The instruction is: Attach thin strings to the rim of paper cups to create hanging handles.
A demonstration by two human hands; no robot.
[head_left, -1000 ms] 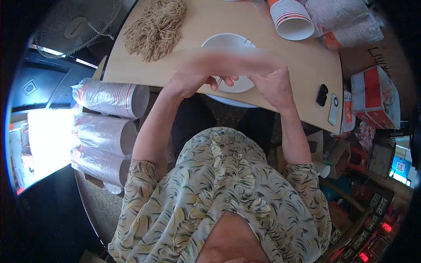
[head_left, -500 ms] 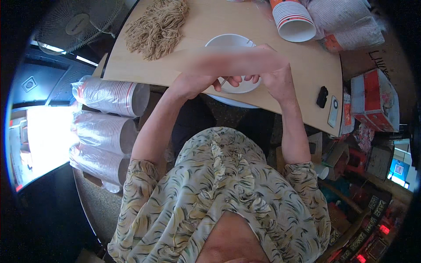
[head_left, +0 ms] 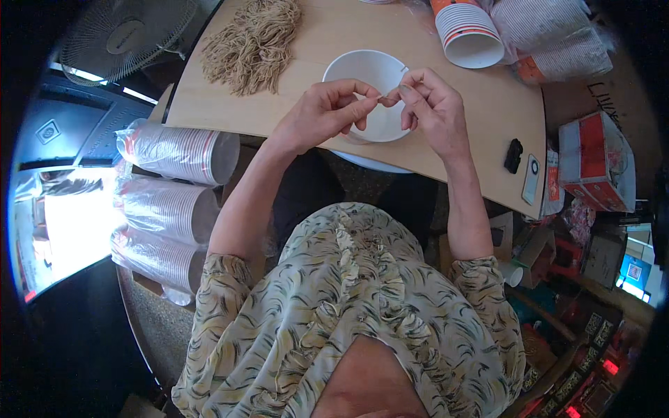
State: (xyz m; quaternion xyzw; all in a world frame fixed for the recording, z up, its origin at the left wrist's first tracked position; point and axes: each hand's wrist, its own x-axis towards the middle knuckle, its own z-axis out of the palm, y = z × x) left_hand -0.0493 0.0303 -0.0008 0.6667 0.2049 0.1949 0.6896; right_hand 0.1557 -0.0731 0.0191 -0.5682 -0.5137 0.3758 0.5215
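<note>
The left hand [head_left: 324, 115] and right hand [head_left: 440, 115] are pinching close together above the white bowl [head_left: 352, 67], seemingly for fine control, anything held being indiscernible.

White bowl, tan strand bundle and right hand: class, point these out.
White bowl [head_left: 385, 125]: head view, on its inside surface.
Tan strand bundle [head_left: 254, 49]: head view, mid-pile.
Right hand [head_left: 442, 113]: head view, middle of the hand.

Rough, matt strands [head_left: 252, 49] are lying by the wood-look table's [head_left: 481, 122] left edge, a smooth bowl [head_left: 385, 127] by its near edge.
</note>
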